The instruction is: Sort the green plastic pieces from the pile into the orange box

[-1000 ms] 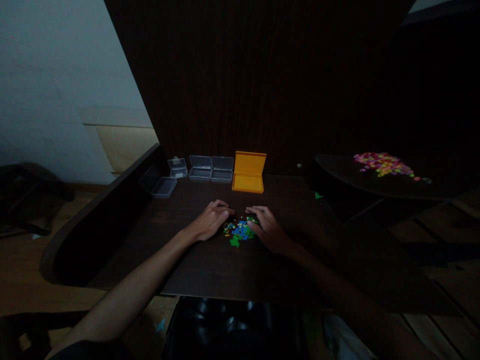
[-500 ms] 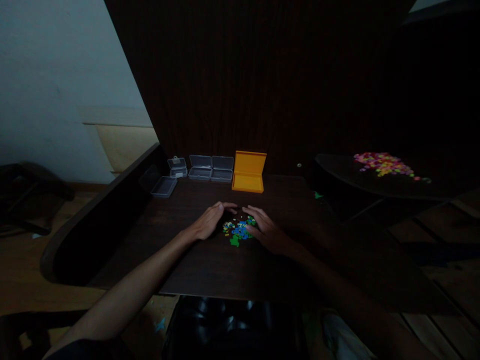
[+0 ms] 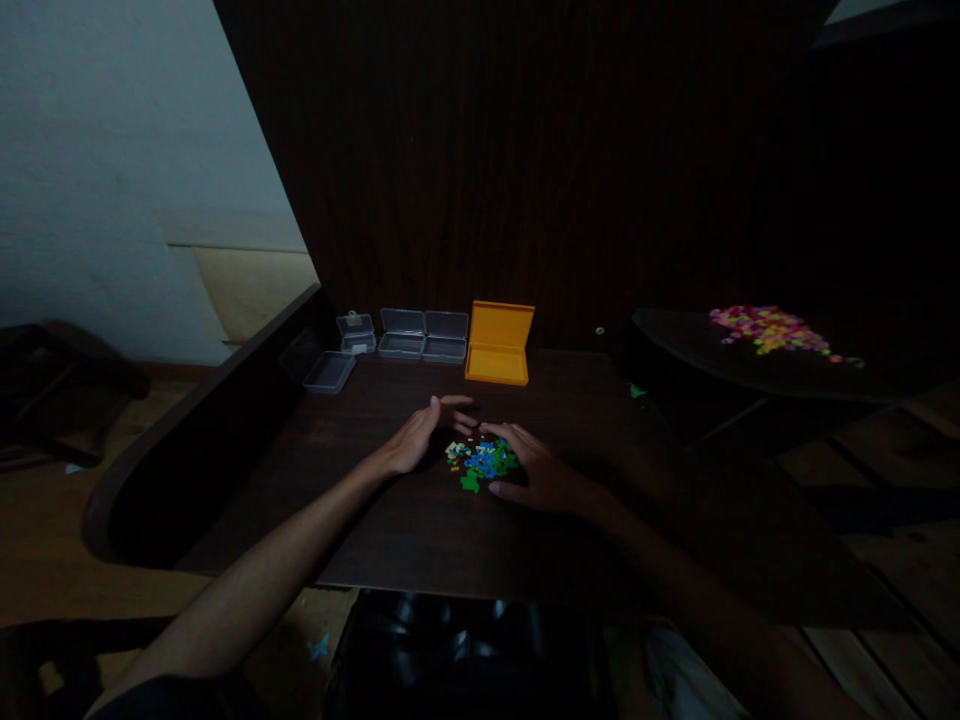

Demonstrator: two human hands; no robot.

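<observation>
On the dark table [image 3: 390, 540] our open, empty left hand [image 3: 420, 440] and right hand [image 3: 536, 475] flank the coloured pieces [image 3: 480, 462]; we should hold palms low.

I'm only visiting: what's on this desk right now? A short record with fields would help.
Setting: dim room, dark wooden table
Left hand: open, on edge at the pile's left
Right hand: open, cupped against the pile's right side
Pile: small blue, green and yellow pieces between the hands
Orange box: open, at the table's back
Clear boxes: in a row left of the orange box
Second pile: pink and yellow pieces on a side surface, right
</observation>
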